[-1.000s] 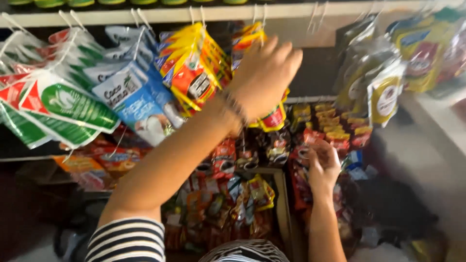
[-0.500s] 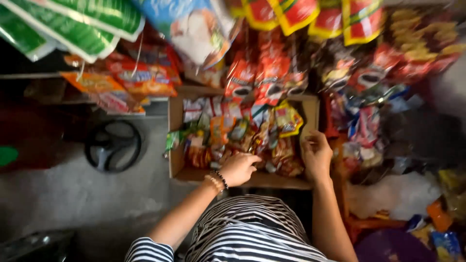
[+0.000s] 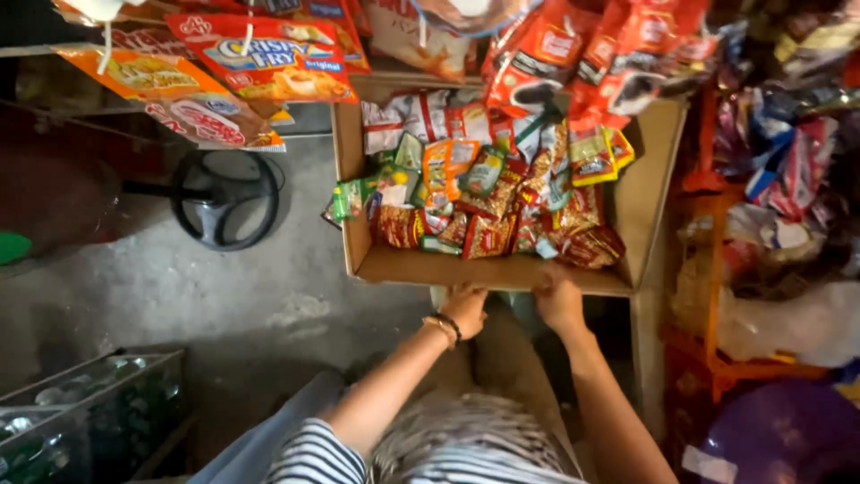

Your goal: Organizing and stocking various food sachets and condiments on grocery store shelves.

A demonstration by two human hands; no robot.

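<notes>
Left hand (image 3: 466,309) and right hand (image 3: 557,300) both grip the near edge of the cardboard box (image 3: 488,269) full of snack packets (image 3: 488,202)

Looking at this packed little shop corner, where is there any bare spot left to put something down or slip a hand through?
The cardboard box has a bare strip along its right wall, beside the heaped sachets. The concrete floor is open between the black round stand and the crate of bottles. It is crowded in the box's middle, under the hanging packets, and along the near edge, where the left hand and right hand rest.
</notes>
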